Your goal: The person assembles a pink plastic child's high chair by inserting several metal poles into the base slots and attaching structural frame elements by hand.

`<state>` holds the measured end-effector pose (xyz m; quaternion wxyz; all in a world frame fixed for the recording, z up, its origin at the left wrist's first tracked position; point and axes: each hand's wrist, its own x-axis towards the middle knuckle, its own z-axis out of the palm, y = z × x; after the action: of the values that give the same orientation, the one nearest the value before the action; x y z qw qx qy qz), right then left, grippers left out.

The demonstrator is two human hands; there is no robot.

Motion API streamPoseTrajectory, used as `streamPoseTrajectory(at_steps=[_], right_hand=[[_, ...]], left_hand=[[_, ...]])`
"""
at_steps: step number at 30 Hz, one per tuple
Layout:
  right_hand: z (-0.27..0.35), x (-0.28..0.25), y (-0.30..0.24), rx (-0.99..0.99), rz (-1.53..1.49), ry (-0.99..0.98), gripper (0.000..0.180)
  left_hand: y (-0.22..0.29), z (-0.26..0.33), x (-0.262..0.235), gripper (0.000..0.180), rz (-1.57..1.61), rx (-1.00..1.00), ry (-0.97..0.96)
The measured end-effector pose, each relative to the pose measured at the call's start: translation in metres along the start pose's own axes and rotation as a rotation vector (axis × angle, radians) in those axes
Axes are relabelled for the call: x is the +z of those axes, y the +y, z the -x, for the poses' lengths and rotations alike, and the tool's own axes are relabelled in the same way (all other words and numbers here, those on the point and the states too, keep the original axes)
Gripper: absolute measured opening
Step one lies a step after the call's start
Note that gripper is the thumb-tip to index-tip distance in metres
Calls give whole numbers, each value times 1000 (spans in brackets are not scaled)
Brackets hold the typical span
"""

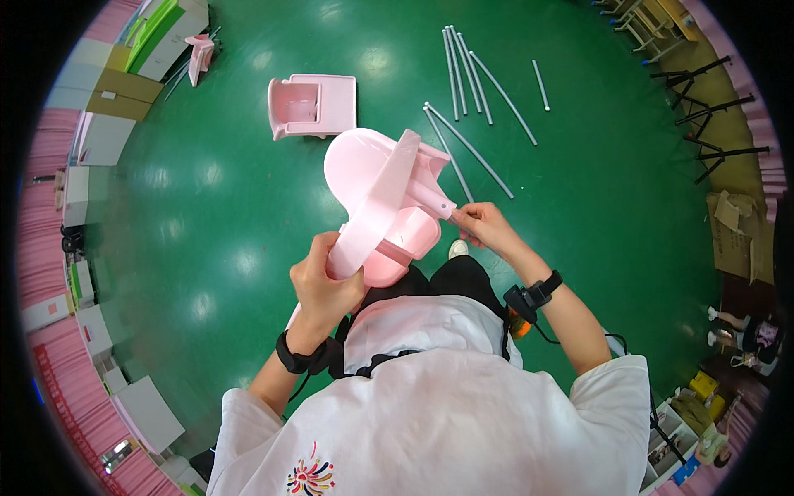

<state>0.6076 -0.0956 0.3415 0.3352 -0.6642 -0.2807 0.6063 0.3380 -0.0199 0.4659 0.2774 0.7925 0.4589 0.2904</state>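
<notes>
Both hands are gripping: left hand (324, 285) holding pink seat assembly (376, 190), right hand (480, 227) pinching its leg socket (430, 198); tubes (475, 83) lying unfitted, upper centre.

Open green floor (207, 248) lies left of the hands, and more to the right. Ahead, a pink seat part (313, 105) and scattered grey rods (471, 83) block the way; boxes (107, 107) line the left edge.

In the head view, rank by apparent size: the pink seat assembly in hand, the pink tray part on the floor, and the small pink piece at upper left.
1. Pink seat assembly, though nearest the camera.
2. Pink tray part.
3. Small pink piece.
</notes>
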Motion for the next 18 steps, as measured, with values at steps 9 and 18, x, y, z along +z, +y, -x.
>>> streamPoseTrajectory(at_steps=[9, 18], right_hand=[[10, 4, -5, -77, 12, -117, 32], [19, 3, -20, -72, 116, -75, 32]], left_hand=[[-8, 5, -2, 33, -8, 9, 30], [-10, -4, -2, 31, -7, 66, 59]])
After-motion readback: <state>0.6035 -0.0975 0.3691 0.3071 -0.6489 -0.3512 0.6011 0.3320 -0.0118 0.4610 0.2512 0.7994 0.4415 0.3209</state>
